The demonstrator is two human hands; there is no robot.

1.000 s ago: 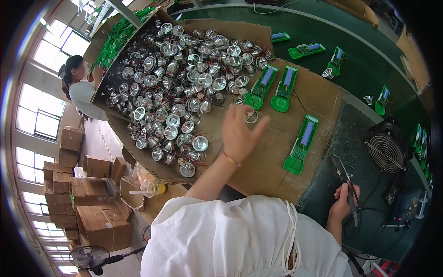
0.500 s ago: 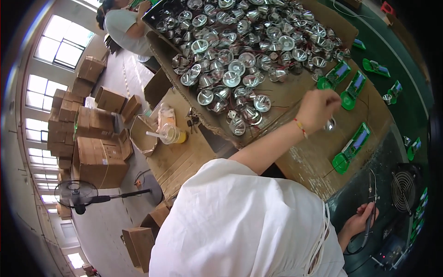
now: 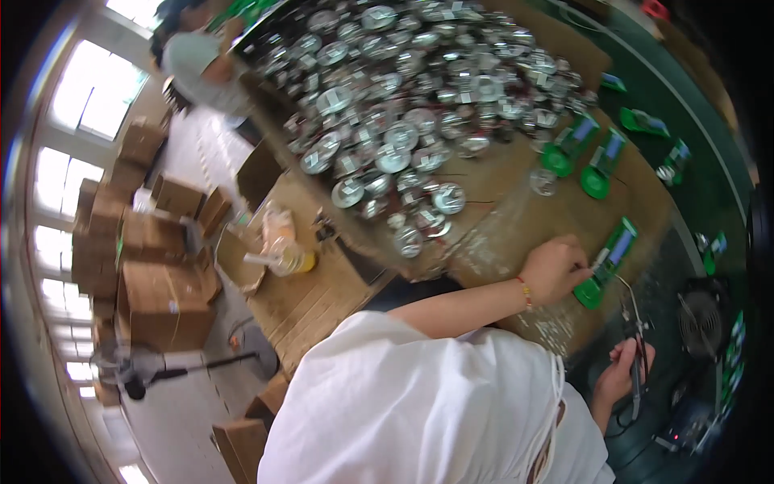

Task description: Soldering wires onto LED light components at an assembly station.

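Observation:
A green board holder with a round end (image 3: 614, 254) lies on the cardboard sheet. My left hand (image 3: 556, 270) is closed beside its left edge, fingertips pinched; what they hold, if anything, is too blurred to make out. On the right, my right hand (image 3: 619, 373) grips a soldering iron (image 3: 638, 367), whose thin bent wire-like front end reaches up toward that holder. Two more green holders (image 3: 569, 145) (image 3: 605, 164) lie farther up the sheet, with a single silvery reflector cup (image 3: 543, 181) next to the left one.
A large cardboard box (image 3: 282, 129) of shiny reflector cups (image 3: 395, 145) fills the far side. A drink cup (image 3: 288, 256) stands left on cardboard. A small round-grilled fan (image 3: 700, 323) sits right; more green holders (image 3: 643, 122) lie beyond. A co-worker (image 3: 197, 68) is far left.
My left hand has come down from the far holders to the nearest one. My right hand has brought the soldering iron a little up and left. The whole view has shifted and blurred.

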